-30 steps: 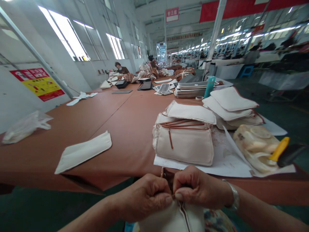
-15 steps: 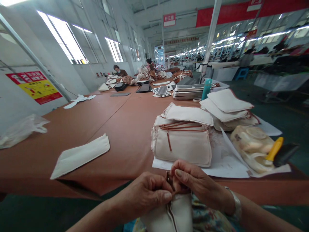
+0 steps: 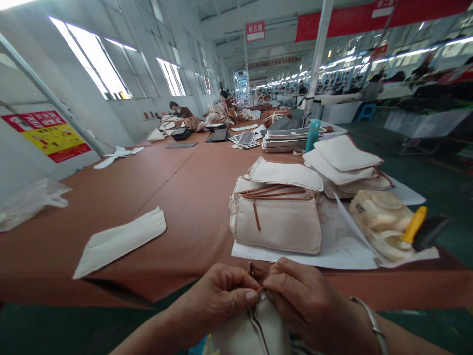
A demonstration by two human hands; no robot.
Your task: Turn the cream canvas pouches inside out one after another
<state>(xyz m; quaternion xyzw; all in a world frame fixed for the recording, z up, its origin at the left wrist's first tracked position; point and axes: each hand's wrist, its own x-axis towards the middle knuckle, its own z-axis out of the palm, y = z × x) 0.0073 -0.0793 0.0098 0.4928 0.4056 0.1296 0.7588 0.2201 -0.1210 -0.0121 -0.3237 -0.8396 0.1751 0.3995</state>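
My left hand (image 3: 229, 296) and right hand (image 3: 310, 301) pinch the top end of a cream pouch (image 3: 254, 328) (brown slit facing up), held just off the near edge of the desk (image 3: 185, 197).

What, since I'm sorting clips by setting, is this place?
Probably a bag factory: stitched pouches piled on a long table, and rows of lights over a big hall.

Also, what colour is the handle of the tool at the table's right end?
The handle is yellow; the head view shows it.
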